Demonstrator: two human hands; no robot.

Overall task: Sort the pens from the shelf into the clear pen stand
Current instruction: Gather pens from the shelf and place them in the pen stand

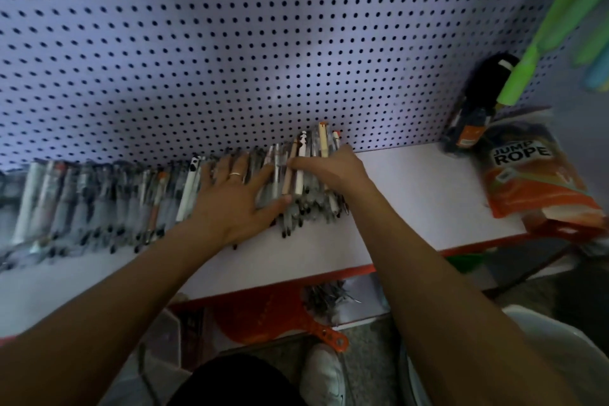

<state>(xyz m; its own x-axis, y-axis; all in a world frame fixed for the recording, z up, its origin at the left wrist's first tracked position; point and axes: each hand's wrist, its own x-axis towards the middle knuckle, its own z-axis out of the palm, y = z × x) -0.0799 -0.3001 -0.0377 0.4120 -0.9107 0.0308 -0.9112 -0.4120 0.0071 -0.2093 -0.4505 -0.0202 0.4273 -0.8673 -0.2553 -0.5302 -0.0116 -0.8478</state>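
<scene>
From the head camera, both hands work the right end of a long row of pens (158, 194) that lies flat on the white shelf (412, 181), tips toward the red front edge. The left hand (230, 198) lies spread and flat on the pens, fingers straight, pressing rather than gripping; the right hand (329, 168) curls its fingers over a small bunch (306, 161) at the row's end, thumb out of sight. The step looks like gathering a handful: best to keep the left palm steady so the neighbours do not roll, and close the right fingers fully under the bunch before lifting. The clear pen stand is not in view. Behind stands a pale pegboard (230, 43); to the right a jump rope packet (534, 175) rests on the shelf, and green handles (540, 39) hang above. The picture is blurred at the left.
</scene>
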